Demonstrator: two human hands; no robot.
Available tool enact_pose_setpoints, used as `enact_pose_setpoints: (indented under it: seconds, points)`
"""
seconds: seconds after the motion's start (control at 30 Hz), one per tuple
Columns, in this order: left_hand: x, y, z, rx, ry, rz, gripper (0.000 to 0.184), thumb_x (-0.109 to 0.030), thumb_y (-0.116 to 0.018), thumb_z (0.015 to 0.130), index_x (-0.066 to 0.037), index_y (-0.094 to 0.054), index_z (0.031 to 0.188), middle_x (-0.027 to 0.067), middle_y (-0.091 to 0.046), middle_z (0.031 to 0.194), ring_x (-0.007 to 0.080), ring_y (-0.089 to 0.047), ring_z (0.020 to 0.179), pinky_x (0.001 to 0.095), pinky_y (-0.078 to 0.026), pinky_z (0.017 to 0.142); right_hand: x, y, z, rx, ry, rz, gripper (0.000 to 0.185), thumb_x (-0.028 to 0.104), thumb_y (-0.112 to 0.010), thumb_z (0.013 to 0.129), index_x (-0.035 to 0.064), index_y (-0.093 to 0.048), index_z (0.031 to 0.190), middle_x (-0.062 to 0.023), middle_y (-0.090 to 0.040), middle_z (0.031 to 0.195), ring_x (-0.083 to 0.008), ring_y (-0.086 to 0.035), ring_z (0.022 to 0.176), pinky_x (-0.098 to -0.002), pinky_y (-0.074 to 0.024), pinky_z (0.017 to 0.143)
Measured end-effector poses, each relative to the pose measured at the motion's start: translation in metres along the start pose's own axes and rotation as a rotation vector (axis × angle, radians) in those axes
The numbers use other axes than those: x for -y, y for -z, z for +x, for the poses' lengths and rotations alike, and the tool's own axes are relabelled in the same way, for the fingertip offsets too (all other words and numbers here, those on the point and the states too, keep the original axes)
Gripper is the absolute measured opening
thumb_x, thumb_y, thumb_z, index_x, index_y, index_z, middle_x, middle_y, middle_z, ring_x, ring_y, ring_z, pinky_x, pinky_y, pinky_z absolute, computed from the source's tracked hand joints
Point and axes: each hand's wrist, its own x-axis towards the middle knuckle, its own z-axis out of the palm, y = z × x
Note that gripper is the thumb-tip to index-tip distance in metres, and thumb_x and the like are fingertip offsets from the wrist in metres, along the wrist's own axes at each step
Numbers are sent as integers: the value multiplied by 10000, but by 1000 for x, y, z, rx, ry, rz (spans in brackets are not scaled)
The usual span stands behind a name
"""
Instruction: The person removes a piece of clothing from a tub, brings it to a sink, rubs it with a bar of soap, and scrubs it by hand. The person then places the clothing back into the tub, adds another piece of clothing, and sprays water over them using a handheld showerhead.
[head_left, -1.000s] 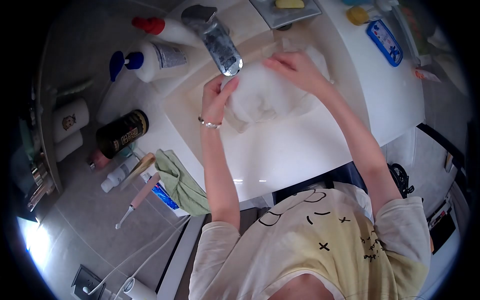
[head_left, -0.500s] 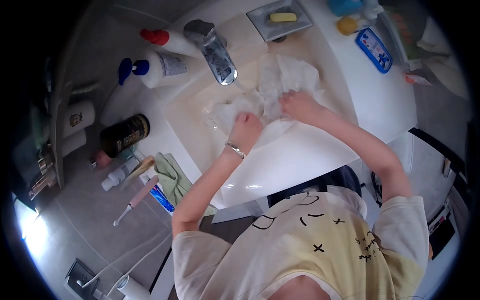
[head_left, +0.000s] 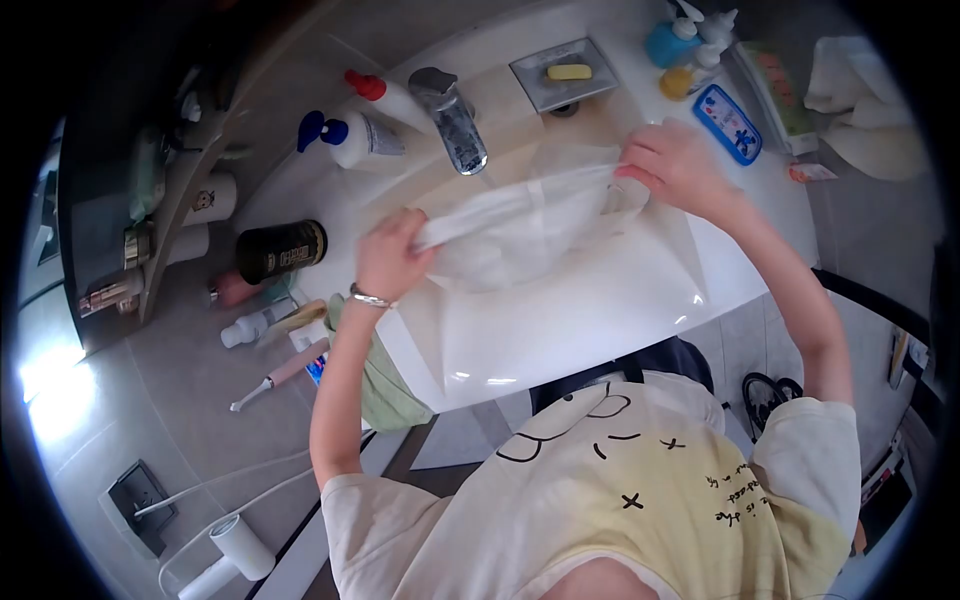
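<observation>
A wet white cloth [head_left: 525, 235] is stretched across the white sink basin [head_left: 570, 340], its middle sagging between my two hands. My left hand [head_left: 393, 252], with a silver bracelet at the wrist, grips the cloth's left end. At the upper right, my right hand [head_left: 675, 168] pinches the other end and is slightly blurred. The metal faucet [head_left: 460, 135] reaches over the basin just behind the cloth. Whether water runs from it is hard to tell.
Behind the basin stand a pump bottle [head_left: 360, 140], a red-capped bottle [head_left: 400, 100] and a soap dish [head_left: 540, 85] with yellow soap [head_left: 569, 72]. A blue case [head_left: 728, 124] lies right. A green towel [head_left: 385, 385], black canister [head_left: 282, 250] and electric toothbrush [head_left: 285, 375] are left.
My hands have moved up and far apart, left hand to the left and right hand to the right. The cloth, bunched low in the basin before, is now lifted and spread between them.
</observation>
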Motion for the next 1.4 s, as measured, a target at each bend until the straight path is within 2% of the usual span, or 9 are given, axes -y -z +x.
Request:
enact_pose_setpoints:
  seconds: [0.2, 0.4, 0.63, 0.67, 0.9, 1.1, 1.2, 1.3, 1.4]
  points:
    - [-17, 39, -5, -300, -239, -237, 244, -83, -717, 553, -59, -511, 683, 36, -548, 773, 208, -516, 649, 324, -428, 682, 13, 40, 17, -156, -108, 252, 177, 182, -667, 703, 80, -524, 687, -8, -500, 640, -163, -472, 564, -282, -328, 600]
    - [-12, 77, -15, -213, 17, -723, 271, -146, -743, 600, -56, -510, 704, 39, -511, 731, 203, -471, 664, 330, -384, 785, 19, 71, 36, -287, -18, 226, 163, 160, -646, 715, 66, -516, 689, -21, -464, 621, -173, -461, 608, -284, -296, 611]
    - [9, 4, -38, -186, -191, 392, 332, -194, -711, 626, -95, -533, 888, 64, -550, 817, 237, -509, 887, 422, -325, 880, 9, -12, -5, 173, 73, 127, 152, 159, -638, 702, 47, -536, 716, -86, -516, 724, -271, -498, 712, -354, -388, 651]
    - [10, -17, -40, -154, -130, 340, 329, -177, -701, 635, -100, -529, 905, 66, -552, 832, 240, -508, 896, 422, -324, 889, 8, -27, -10, 264, 42, 180, 159, 166, -639, 705, 45, -540, 739, -97, -527, 764, -285, -509, 744, -371, -407, 673]
    - [-8, -86, -48, -333, 53, 79, 310, -129, -692, 626, -105, -532, 890, 49, -560, 827, 249, -507, 851, 363, -364, 839, 77, -12, 103, -391, -2, 193, 279, 165, -575, 772, 71, -540, 1033, -86, -498, 1150, -271, -463, 1061, -354, -391, 893]
    - [-20, -87, -57, -75, 443, -68, 399, -189, -723, 637, -95, -510, 961, 52, -580, 798, 237, -543, 810, 357, -443, 719, 57, -63, 102, -76, -42, 18, 373, 124, -570, 777, 56, -498, 1136, -87, -485, 1188, -261, -446, 1104, -357, -393, 899]
    - [-29, -93, -62, -3, 559, 62, 464, -290, -725, 638, -101, -501, 997, 53, -602, 777, 242, -577, 748, 367, -459, 675, 59, -57, 75, -228, -80, 248, 395, 153, -585, 771, 32, -492, 1135, -88, -505, 1142, -269, -458, 1078, -357, -403, 877]
    - [-31, -113, -62, 176, 614, 185, 443, -349, -700, 653, -97, -548, 984, 137, -603, 760, 264, -599, 736, 381, -477, 653, 53, -86, 33, -298, -428, 115, 448, 173, -623, 738, 34, -484, 1141, -103, -512, 1118, -271, -480, 1038, -366, -413, 857]
    - [-20, -140, -59, 233, 503, 224, 349, -322, -670, 682, -83, -590, 924, 131, -615, 739, 262, -604, 740, 370, -483, 653, 36, -130, -16, 165, -701, 40, 401, 158, -628, 718, 31, -531, 1085, -112, -505, 1123, -292, -487, 1018, -376, -422, 833]
